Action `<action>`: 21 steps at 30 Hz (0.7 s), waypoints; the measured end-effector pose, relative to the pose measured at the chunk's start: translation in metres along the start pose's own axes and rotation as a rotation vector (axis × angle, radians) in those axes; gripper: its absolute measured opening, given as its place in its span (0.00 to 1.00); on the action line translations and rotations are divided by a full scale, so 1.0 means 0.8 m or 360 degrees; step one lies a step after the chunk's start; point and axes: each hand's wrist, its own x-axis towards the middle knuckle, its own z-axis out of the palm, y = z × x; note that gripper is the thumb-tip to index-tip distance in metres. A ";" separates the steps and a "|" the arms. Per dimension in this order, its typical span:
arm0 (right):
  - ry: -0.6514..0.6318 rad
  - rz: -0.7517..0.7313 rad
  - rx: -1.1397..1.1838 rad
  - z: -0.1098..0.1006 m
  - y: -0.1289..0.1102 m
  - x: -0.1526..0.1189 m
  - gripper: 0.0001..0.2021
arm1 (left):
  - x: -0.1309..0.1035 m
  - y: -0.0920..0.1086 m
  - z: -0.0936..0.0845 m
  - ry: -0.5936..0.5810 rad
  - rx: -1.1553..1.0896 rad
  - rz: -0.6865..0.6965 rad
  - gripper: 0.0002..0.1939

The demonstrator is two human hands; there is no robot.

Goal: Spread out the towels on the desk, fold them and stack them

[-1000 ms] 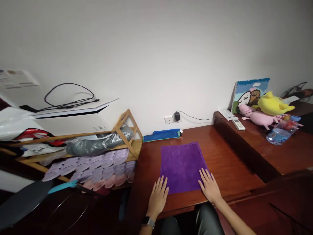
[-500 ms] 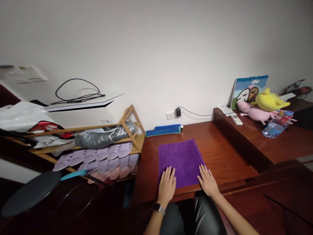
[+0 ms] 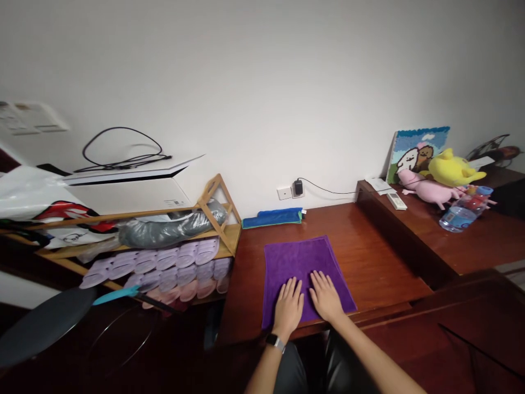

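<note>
A purple cloth [image 3: 293, 257] lies spread flat on the reddish-brown wooden table, its near edge by the table's front edge. My left hand [image 3: 289, 307] rests palm down on the cloth's near part, fingers stretched out, a watch on its wrist. Close beside it, my right hand [image 3: 326, 297] also lies flat on the cloth, fingers pointing away from me. Neither hand grips anything. Behind the purple cloth, a folded blue cloth [image 3: 273, 218] with a green edge lies along the wall.
On the left stands a wooden rack [image 3: 227, 241] with lilac slippers [image 3: 168, 260] and a white box [image 3: 131, 194]. A higher desk surface on the right bears a water bottle [image 3: 457, 216], plush toys [image 3: 426, 189] and a remote control [image 3: 397, 201]. A black plug [image 3: 298, 187] sits in the wall socket.
My right hand has moved left from the cloth's right edge towards its middle. My left hand has shifted slightly right. The cloth's near right corner now shows uncovered.
</note>
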 end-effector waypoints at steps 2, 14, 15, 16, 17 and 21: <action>-0.0106 -0.0086 0.0036 0.010 -0.013 0.020 0.30 | 0.020 0.007 0.008 -0.0059 -0.0031 0.0053 0.27; -0.0024 0.0388 -0.0137 0.011 0.099 0.005 0.33 | -0.045 -0.108 0.015 0.0062 0.0200 -0.0402 0.31; -0.0003 0.0374 -0.0137 0.008 0.091 0.012 0.33 | -0.036 -0.102 0.012 0.0106 0.0204 -0.0385 0.30; 0.0014 0.0346 -0.0130 0.005 0.080 0.023 0.33 | -0.022 -0.094 0.009 0.0146 0.0201 -0.0361 0.29; 0.0020 0.0304 -0.0115 0.004 0.066 0.036 0.33 | -0.005 -0.083 0.007 0.0173 0.0189 -0.0326 0.29; -0.0119 0.0100 -0.0036 0.010 0.017 0.083 0.32 | 0.068 -0.033 0.011 0.0072 0.0087 -0.0097 0.27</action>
